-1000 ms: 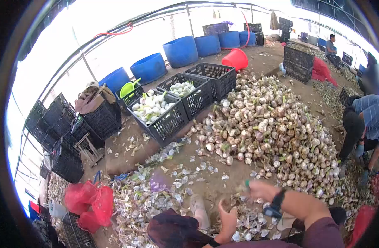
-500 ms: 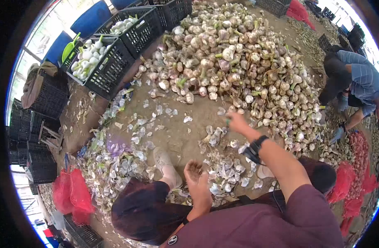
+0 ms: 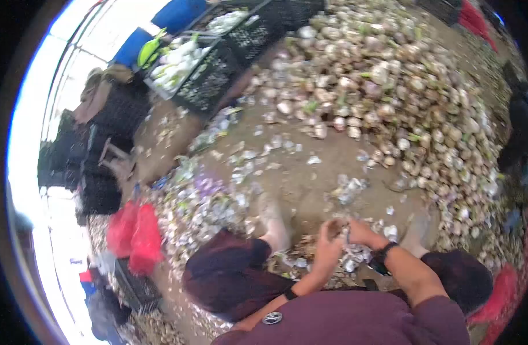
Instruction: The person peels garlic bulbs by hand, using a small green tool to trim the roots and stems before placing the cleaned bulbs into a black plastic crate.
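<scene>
My left hand point(image 3: 328, 250) and my right hand point(image 3: 364, 234) meet in front of my body, low above the ground between my feet. The fingers of both are curled inward and close together. What lies between them is small, blurred and mostly covered by the fingers, so I cannot name it. Pale papery garlic skins point(image 3: 353, 261) lie on the ground under and around the hands. Beyond them rises a large heap of garlic bulbs point(image 3: 384, 86), some with green stem stubs.
Black plastic crates point(image 3: 209, 80) stand at the upper left, one holding peeled white garlic point(image 3: 180, 62) and a green object point(image 3: 150, 50). Red mesh bags point(image 3: 136, 236) lie at left. More garlic skins point(image 3: 212, 201) litter the floor. A person in dark clothing point(image 3: 523, 123) is at the right edge.
My right hand has come back from the edge of the garlic heap to my left hand. My left hand, palm up and apart before, has closed in beside it. The view has turned.
</scene>
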`<state>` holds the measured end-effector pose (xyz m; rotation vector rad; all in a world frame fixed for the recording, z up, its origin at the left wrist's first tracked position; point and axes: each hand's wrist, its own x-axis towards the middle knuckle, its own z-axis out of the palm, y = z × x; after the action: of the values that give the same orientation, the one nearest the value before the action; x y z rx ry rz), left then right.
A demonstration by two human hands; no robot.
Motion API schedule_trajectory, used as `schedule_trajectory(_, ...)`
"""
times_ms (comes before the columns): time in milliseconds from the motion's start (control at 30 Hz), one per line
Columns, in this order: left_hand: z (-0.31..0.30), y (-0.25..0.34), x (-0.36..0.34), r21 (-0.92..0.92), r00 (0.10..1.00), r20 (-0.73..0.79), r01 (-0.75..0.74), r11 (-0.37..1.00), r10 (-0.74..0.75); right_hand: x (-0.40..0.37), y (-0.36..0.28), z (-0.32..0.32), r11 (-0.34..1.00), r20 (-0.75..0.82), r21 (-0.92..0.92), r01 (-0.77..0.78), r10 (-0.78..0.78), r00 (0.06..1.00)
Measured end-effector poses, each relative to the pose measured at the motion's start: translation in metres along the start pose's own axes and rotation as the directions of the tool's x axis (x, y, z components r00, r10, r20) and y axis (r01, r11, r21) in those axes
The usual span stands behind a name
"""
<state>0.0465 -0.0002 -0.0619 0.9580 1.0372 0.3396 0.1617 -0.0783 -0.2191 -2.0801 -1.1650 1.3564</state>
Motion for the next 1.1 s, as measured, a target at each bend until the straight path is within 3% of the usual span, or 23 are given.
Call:
schedule_trajectory(67, -0.008, -0.023, 0.007, 0.089, 0.993, 0.088, -0.09, 0.992, 0.083, -0.014, -0.019, -0.008, 0.951, -0.119, 0.259, 0.167, -0.14, 0.983)
schedule_trajectory(133, -0.009, -0.024, 0.008, 0.3, 0.983, 0.117, -0.172, 0.938, 0.142, -0.052, -0.075, -0.05, 0.916, -0.106, 0.391, 0.09, -0.052, 0.993)
schedule_trajectory(200, -0.01, -0.017, 0.005, 0.44, 0.952, 0.226, -0.29, 0.85, 0.208, -0.081, -0.099, -0.071, 0.942, -0.139, 0.298, 0.157, -0.12, 0.983)
schedule_trajectory(267, -0.011, -0.009, 0.0, 0.363, 0.923, 0.316, -0.331, 0.871, 0.219, -0.1, -0.109, -0.08, 0.967, -0.239, 0.098, 0.234, -0.205, 0.949)
schedule_trajectory(300, -0.01, -0.005, -0.003, 0.32, 0.903, 0.367, -0.349, 0.881, 0.224, -0.108, -0.113, -0.082, 0.96, -0.3, 0.082, 0.269, -0.233, 0.925)
schedule_trajectory(367, -0.011, 0.007, -0.009, 0.151, 0.903, 0.396, -0.242, 0.958, 0.165, -0.127, -0.121, -0.094, 0.954, -0.436, 0.038, 0.297, -0.252, 0.864)
schedule_trajectory(433, -0.012, 0.013, -0.012, 0.036, 0.899, 0.431, -0.099, 0.994, 0.074, -0.14, -0.129, -0.095, 0.873, -0.576, 0.346, 0.344, -0.093, 0.812)
schedule_trajectory(500, -0.001, 0.045, -0.04, -0.259, 0.938, 0.344, 0.129, 0.957, -0.033, -0.141, -0.125, -0.09, 0.738, -0.639, 0.551, 0.389, 0.073, 0.766)
schedule_trajectory(600, -0.006, 0.036, -0.04, -0.259, 0.915, 0.352, -0.109, 0.96, 0.199, -0.151, -0.133, -0.077, 0.436, -0.382, 0.849, 0.3, 0.112, 0.917)
schedule_trajectory(733, -0.006, 0.032, -0.051, -0.184, 0.858, 0.363, -0.316, 0.931, 0.363, -0.153, -0.167, -0.074, 0.399, -0.306, 0.89, 0.22, 0.165, 0.938)
schedule_trajectory(833, -0.008, 0.032, -0.054, -0.153, 0.853, 0.338, -0.367, 0.918, 0.397, -0.149, -0.174, -0.07, 0.501, -0.394, 0.823, 0.266, 0.169, 0.903)
schedule_trajectory(1100, -0.014, 0.035, -0.056, -0.13, 0.874, 0.317, -0.344, 0.93, 0.368, -0.151, -0.164, -0.073, 0.742, -0.554, 0.525, 0.418, -0.076, 0.829)
